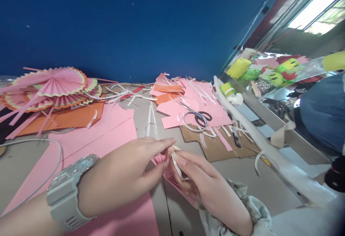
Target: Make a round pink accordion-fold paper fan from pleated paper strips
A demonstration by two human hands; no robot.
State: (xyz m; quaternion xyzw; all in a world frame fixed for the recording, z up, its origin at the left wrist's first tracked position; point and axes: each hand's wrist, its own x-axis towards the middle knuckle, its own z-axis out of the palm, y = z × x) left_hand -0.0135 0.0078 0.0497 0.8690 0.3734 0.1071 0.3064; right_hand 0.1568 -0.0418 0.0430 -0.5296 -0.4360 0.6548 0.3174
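Note:
Between my two hands is a pink pleated paper fan (172, 179), partly hidden by the fingers. My left hand (129, 167), with a grey watch (68, 189) on the wrist, pinches its upper edge between thumb and fingers. On the other side my right hand (206, 185) is closed round the folded paper, its thumb pressing on a white strip (178, 167). How the strip is joined to the fan cannot be seen. Large pink paper sheets (107, 135) lie under and beside my left forearm.
Finished-looking pleated fans (60, 81) are stacked at the left on orange paper (81, 117). Paper scraps (196, 92), scissors (202, 119) and a tape roll (194, 121) lie further back, near brown cardboard (215, 146) and a utility knife (237, 139). A white rail (258, 146) runs along the right; a person (323, 110) is beyond it.

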